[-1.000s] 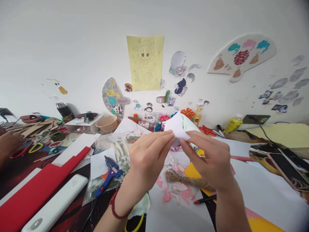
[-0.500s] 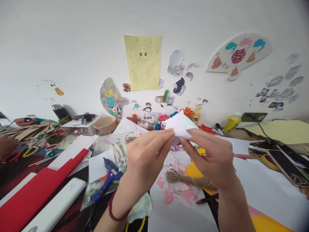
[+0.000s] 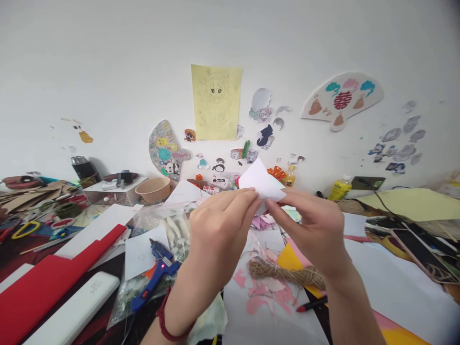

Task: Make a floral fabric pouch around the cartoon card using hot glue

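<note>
Both of my hands hold up a small folded piece of white paper (image 3: 259, 184) in front of me, above the table. My left hand (image 3: 219, 230) pinches its lower left edge with thumb and fingers pressed together. My right hand (image 3: 312, 230) pinches the lower right edge in the same way. A red cord bracelet (image 3: 163, 326) circles my left wrist. Below my hands lie pink paper scraps (image 3: 264, 292) and a bundle of jute twine (image 3: 287, 273).
A blue glue gun (image 3: 154, 270) rests on a clear plastic bag (image 3: 158, 239). Red card (image 3: 53, 282) and a white case (image 3: 72, 311) lie at the left, scissors (image 3: 25, 230) beyond them. A red pen (image 3: 311, 304), phones (image 3: 420, 244), bottles (image 3: 338, 189) and a paper bowl (image 3: 154, 189) stand around.
The camera tilted down a little and the view shifted. My hands turned the white paper, so its green-tinted side no longer shows. The other person's hand at the far left is gone from view.
</note>
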